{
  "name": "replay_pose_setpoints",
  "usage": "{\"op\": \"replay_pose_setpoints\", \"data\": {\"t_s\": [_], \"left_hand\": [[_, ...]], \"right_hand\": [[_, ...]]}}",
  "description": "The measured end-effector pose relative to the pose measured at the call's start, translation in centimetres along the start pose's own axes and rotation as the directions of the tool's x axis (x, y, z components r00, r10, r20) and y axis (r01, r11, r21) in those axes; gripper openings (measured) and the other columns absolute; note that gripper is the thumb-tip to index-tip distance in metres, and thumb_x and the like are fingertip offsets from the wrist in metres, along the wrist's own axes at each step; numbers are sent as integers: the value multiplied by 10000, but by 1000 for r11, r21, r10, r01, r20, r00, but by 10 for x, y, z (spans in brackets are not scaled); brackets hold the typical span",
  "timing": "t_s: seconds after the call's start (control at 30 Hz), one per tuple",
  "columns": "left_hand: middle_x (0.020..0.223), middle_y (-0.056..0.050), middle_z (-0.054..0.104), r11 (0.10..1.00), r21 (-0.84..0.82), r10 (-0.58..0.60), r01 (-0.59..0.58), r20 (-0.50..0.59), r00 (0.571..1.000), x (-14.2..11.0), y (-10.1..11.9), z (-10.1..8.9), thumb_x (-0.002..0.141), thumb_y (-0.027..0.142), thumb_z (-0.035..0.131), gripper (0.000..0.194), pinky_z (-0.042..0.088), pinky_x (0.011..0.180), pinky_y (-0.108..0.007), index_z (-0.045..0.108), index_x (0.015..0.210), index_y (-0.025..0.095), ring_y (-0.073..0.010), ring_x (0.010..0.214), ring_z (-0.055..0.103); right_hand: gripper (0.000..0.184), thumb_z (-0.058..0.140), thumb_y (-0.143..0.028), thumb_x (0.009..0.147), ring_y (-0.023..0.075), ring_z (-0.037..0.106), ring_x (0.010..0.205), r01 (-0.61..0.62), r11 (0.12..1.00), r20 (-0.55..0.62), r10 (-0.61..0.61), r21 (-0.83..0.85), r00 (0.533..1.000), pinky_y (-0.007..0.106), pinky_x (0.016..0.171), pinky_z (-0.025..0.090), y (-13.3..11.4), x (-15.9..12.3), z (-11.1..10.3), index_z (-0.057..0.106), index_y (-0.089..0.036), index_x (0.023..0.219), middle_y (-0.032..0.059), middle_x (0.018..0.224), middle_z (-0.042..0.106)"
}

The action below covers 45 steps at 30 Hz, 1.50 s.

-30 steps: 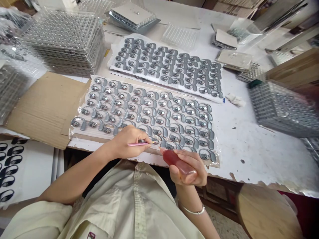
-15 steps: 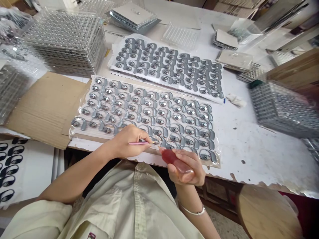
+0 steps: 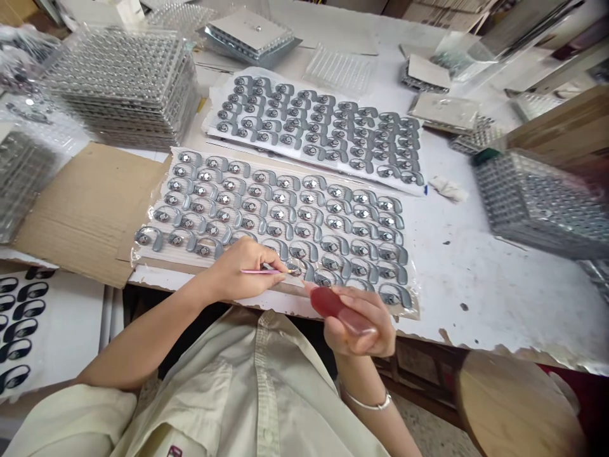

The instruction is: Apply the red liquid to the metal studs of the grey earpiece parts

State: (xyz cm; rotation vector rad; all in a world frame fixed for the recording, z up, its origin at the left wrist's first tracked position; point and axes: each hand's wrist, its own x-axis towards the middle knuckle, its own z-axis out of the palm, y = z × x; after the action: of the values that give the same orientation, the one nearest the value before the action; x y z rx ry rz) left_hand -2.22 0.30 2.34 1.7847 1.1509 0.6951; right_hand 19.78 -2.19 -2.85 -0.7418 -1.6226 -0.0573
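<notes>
My left hand (image 3: 245, 270) pinches a thin pink stick-like brush (image 3: 259, 271), its pale tip over a grey curved piece (image 3: 309, 273) in the nearest row. Many such pieces, each with a shiny round metallic part, lie in rows on a film-covered sheet (image 3: 159, 255). In my right hand (image 3: 368, 317) is a squeeze bottle (image 3: 333, 304) of reddish liquid, wrapped by the fingers. Its narrow nozzle points towards the brush tip, a little apart from it. Whether the brush tip touches the piece I cannot tell.
Behind lies a second sheet of grey pieces (image 3: 314, 127). Stacked clear trays (image 3: 128, 82) stand back left, beside flat cardboard (image 3: 85, 209). More stacked trays (image 3: 537, 203) are on the right. A round stool (image 3: 518, 406) sits below the table edge, lower right.
The bottle in my right hand has moved slightly right and down, away from the brush tip. My left hand keeps the brush at nearly the same spot.
</notes>
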Motion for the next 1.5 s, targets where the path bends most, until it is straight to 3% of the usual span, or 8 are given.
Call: {"op": "replay_pose_setpoints", "data": {"t_s": [0.23, 0.43, 0.6, 0.83, 1.1, 1.23, 1.4, 1.5], "left_hand": [[763, -69, 753, 993, -78, 50, -93, -436, 899, -16, 10, -6, 769, 201, 716, 77, 461, 462, -211, 754, 803, 144, -144, 571, 665], [872, -71, 762, 962, 134, 272, -237, -527, 805, -32, -1, 13, 794, 144, 698, 86, 569, 613, -244, 721, 874, 164, -170, 730, 722], [877, -46, 762, 920, 255, 392, -299, -561, 729, -35, -7, 27, 792, 126, 691, 160, 561, 669, -308, 710, 928, 208, -157, 679, 699], [891, -23, 756, 995, 84, 34, 60, -814, 580, -52, -35, 2, 758, 207, 745, 140, 518, 962, -410, 754, 898, 213, -212, 892, 693], [886, -39, 751, 980, -101, -172, 174, -865, 471, -56, -65, -12, 715, 317, 760, 212, 539, 965, -435, 749, 885, 191, -264, 978, 690], [876, -49, 751, 980, -122, -184, 160, -865, 467, -56, -68, -17, 719, 296, 765, 208, 560, 919, -437, 747, 892, 181, -263, 947, 700], [906, -27, 755, 948, 308, 243, 83, -866, 436, -58, -45, -11, 734, 162, 759, 199, 529, 968, -430, 743, 924, 216, -227, 924, 703], [914, -24, 758, 818, 556, 527, -144, -627, 574, -50, -18, 11, 694, 54, 757, 317, 578, 827, -372, 718, 963, 218, -197, 796, 713]], "right_hand": [[288, 605, -500, 878, 162, 581, 550, -248, 960, -498, 279, 129, 821, 286, 418, 487, 29, 25, -11, 620, -228, 784, -15, 682, 555], [601, 722, -741, 601, 127, 511, 419, -568, 633, -402, 774, 527, 489, 262, 337, 431, 66, 44, -68, 466, -201, 532, -34, 562, 460], [578, 759, -730, 534, 145, 528, 457, -561, 645, -448, 764, 520, 464, 318, 433, 483, 97, 38, -98, 518, -205, 514, -28, 533, 465], [545, 737, -669, 523, 344, 663, 705, -725, 244, -218, 967, 644, 132, 460, 495, 548, 139, 32, -114, 575, -152, 589, 32, 590, 535], [502, 806, -592, 538, 260, 664, 626, -724, 293, -106, 950, 625, 293, 601, 719, 577, 141, 34, -97, 548, -165, 593, 14, 666, 598], [555, 790, -652, 461, 290, 650, 572, -714, 260, -146, 965, 650, 218, 585, 646, 572, 148, 34, -102, 556, -159, 560, 4, 578, 551], [553, 693, -712, 583, 230, 625, 557, -661, 320, -186, 945, 678, 267, 379, 510, 546, 145, 38, -120, 540, -180, 585, -19, 481, 453], [616, 649, -787, 579, 161, 542, 445, -624, 463, -298, 885, 629, 357, 214, 320, 347, 126, 41, -113, 583, -189, 712, -21, 500, 465]]}}
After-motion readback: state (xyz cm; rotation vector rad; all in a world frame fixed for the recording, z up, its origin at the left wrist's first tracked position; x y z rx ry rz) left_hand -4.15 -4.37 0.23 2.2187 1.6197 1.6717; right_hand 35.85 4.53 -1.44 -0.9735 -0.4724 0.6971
